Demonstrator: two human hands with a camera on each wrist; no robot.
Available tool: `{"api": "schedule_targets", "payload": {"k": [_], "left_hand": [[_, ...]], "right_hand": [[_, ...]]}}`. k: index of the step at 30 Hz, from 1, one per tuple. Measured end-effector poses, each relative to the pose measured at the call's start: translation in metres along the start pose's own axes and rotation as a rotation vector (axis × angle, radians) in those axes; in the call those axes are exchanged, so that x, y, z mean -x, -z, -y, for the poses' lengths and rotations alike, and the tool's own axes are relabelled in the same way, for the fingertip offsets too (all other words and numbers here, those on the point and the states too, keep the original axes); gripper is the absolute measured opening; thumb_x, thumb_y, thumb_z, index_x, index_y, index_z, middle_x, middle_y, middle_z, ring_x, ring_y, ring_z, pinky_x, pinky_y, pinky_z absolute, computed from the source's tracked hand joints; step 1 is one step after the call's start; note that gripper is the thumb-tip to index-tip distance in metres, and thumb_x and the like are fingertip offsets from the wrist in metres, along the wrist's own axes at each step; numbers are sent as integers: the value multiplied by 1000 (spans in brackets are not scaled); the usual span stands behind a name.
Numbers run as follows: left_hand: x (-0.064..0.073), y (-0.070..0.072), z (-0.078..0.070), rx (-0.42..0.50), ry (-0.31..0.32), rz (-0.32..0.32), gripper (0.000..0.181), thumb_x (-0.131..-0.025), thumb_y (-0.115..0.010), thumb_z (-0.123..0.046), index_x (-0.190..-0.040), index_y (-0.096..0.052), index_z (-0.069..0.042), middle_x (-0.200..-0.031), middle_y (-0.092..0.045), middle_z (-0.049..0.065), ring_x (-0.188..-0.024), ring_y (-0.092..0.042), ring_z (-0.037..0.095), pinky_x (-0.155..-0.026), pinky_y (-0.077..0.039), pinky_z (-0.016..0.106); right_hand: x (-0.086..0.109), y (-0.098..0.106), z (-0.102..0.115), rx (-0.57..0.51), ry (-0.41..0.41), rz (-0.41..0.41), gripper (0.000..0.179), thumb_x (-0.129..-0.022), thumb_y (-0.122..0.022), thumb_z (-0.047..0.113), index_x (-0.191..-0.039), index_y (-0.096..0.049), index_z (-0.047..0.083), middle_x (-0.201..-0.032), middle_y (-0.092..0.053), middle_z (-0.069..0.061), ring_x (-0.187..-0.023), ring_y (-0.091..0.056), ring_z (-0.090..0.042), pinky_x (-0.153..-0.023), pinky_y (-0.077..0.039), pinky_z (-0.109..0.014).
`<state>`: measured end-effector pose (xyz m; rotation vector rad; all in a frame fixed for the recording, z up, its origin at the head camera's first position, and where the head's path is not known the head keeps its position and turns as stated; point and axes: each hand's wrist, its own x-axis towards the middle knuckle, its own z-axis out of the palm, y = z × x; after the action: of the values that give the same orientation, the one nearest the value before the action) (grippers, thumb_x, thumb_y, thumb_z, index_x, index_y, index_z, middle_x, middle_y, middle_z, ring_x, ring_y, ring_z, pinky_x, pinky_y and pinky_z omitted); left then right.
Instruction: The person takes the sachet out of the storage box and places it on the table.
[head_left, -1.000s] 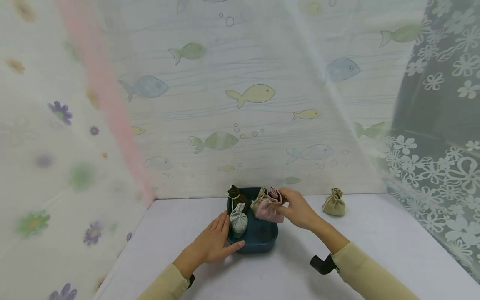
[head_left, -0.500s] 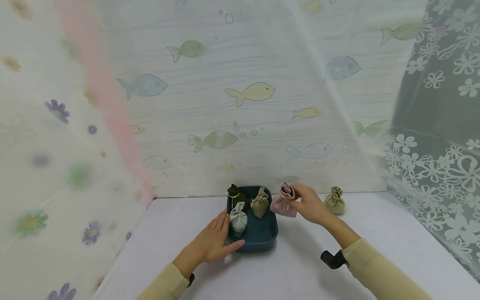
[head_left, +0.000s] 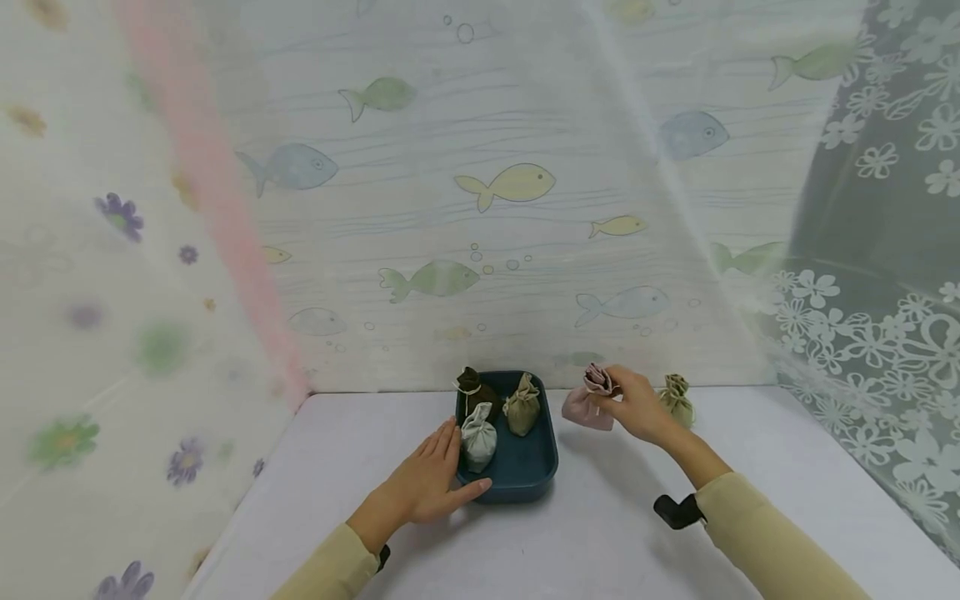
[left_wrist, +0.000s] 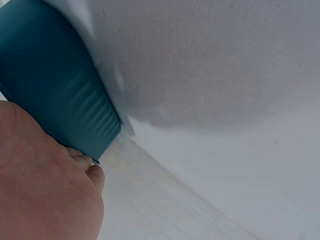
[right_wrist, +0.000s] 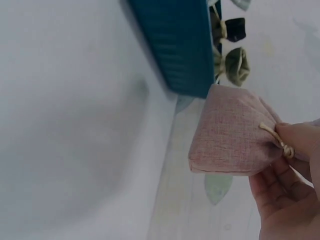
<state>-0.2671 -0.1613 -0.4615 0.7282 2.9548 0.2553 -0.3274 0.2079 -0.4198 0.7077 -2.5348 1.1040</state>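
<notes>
Fingers (right_wrist: 272, 187) of the right hand (head_left: 637, 406) pinch the gathered neck of a pink pouch (head_left: 587, 411), held above the white table (head_left: 592, 533) just right of the blue bin (head_left: 521, 477). The left hand (head_left: 423, 477) grips nothing, its straight fingers against the bin's left side. Inside stand a dark brown pouch (head_left: 485, 406), a pale pouch (head_left: 478, 443) and a tan pouch (head_left: 522, 408); the bin's right wall separates them from the pink one. The right hand partly hides an olive pouch (head_left: 679, 407) near the fish-patterned curtain (head_left: 420, 221).
</notes>
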Motion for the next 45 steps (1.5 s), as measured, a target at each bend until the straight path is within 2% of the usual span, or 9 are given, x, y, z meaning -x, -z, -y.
{"api": "schedule_targets", "payload": {"k": [9,19,25,32,40,45], "left_hand": [[0,-1,1,-2,4,-3,112,-93,-25,-85,-162,-17,3,-170,-6,20,-158,-8,33,-125,-18,52],[1,1,-4,11,-3,9,110,-95,-28,-83,-161,-19,4,-170,-8,21,-157,-11,34,-124,-20,52],[1,3,-6,-8,7,18,109,-95,-27,-83,-162,-17,2,-170,-8,20,-158,-9,33,-125,-19,51],[-1,3,-6,-22,10,20,112,-93,-23,-86,-162,-18,2,-170,-8,20,-158,-10,33,-125,-19,50],[1,3,-5,-13,4,24,110,-95,-27,-83,-162,-18,3,-170,-9,21,-157,-11,34,-124,-20,52],[1,6,-5,-17,11,25,109,-95,-27,-83,-162,-18,3,-170,-8,21,-157,-10,33,-124,-20,51]], "right_hand": [[-7,-4,-22,41,-34,-37,19,-92,-71,-3,-109,-65,-7,-105,-67,-20,-93,-66,-33,-78,-56,-45],[-11,-12,-40,54,-152,-20,22,-95,-69,3,-113,-64,-9,-103,-64,-20,-91,-62,-31,-76,-53,-43],[-13,-16,-50,56,-155,-40,21,-95,-68,2,-111,-63,-11,-99,-63,-21,-86,-61,-30,-70,-51,-38],[-16,-23,-62,96,-152,-91,20,-91,-70,0,-106,-63,-12,-100,-64,-26,-90,-61,-36,-77,-52,-49],[-13,-30,-68,67,-205,-41,17,-94,-69,5,-102,-62,-8,-97,-65,-21,-88,-60,-32,-76,-50,-45],[-15,-29,-66,57,-204,-39,18,-95,-69,6,-104,-63,-8,-102,-64,-24,-93,-62,-34,-80,-53,-48]]}}
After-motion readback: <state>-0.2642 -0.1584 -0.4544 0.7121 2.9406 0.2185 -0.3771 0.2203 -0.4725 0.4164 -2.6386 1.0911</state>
